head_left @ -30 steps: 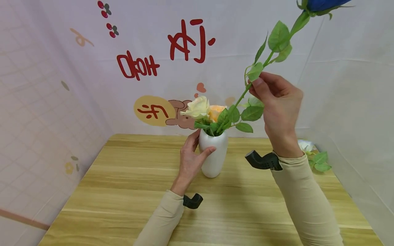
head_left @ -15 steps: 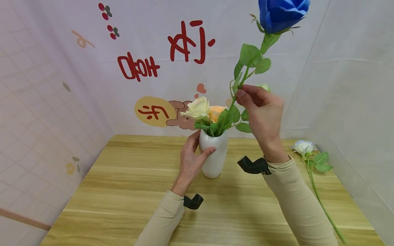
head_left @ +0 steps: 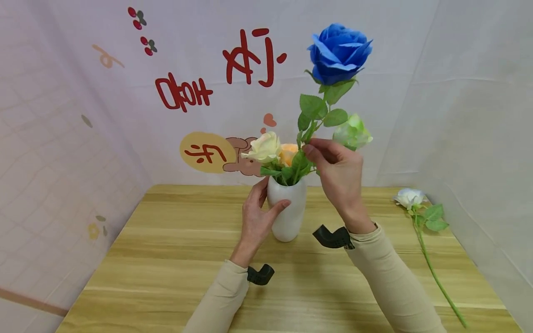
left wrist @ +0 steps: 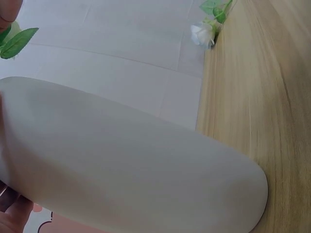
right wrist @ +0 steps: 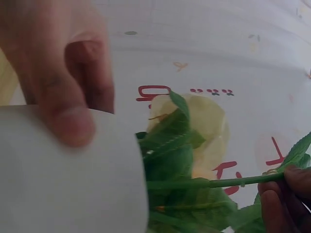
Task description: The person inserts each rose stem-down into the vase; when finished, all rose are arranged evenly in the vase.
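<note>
Pinching the blue rose (head_left: 340, 54) by its stem (right wrist: 228, 183), right hand (head_left: 339, 180) sits just above and right of the vase (head_left: 290, 212), stem slanting down-left into it, left hand (head_left: 259, 217) curled round the vase's side.

Wood-grain worktop (head_left: 166, 277), pale walls on three sides. Left wall (head_left: 37, 148): faint grid print. Back wall (head_left: 187, 37): red characters (head_left: 268, 69), cherries (head_left: 137, 24), yellow oval (head_left: 208, 165), brown cartoon animal (head_left: 238, 142) partly hidden. Right wall (head_left: 479, 115) plain, creased. Light soft, diffuse.
</note>
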Tool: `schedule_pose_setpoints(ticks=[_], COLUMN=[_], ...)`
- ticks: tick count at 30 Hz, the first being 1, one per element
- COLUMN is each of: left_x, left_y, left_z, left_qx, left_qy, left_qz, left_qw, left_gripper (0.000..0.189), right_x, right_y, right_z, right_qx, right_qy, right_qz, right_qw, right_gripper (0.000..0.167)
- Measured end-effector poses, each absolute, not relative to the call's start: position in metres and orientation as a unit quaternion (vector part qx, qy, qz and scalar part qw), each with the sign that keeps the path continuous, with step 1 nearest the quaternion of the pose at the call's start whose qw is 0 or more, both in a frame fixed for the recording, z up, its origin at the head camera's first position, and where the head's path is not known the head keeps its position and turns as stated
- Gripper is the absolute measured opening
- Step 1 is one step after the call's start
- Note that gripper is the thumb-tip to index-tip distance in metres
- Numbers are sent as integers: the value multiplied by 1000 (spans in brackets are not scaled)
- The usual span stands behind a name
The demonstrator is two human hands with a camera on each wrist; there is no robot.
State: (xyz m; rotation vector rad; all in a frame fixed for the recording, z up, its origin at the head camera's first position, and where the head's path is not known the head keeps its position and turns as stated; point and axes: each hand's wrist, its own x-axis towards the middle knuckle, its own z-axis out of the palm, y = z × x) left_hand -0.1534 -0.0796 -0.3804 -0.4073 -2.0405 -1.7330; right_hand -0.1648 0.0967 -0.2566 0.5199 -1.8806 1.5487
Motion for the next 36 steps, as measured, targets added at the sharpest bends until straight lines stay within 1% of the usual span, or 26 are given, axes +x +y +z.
schedule_pose_setpoints(ticks=[9,17,24,27,32,36], left_x=[-152,-151,-153,-153,-153,-153], left_y=[-81,-81,-80,-79,-79,-80], left_z=[-381,-382,-381,-381,-382,-382], left_qx=[-139,-135,-139,-136,-132,-133], left_qy=[-741,-742,-733,-733,-732,-732], left_qz=[-624,-626,-634,-636,-638,-637], left_qw=[202,199,206,202,200,203], left_gripper=[77,75,75,75,75,74], right_x=[-161,-155,-158,-160,-163,-162], right_y=[90,85,85,86,86,87], right_z=[-282,-302,-306,-306,-312,-317], right_qx=[200,209,205,202,201,204], right_qy=[-746,-757,-754,-759,-776,-778], right_qz=[550,507,496,493,484,479], right_qw=[318,354,379,374,351,351], right_gripper=[10,12,12,12,10,7])
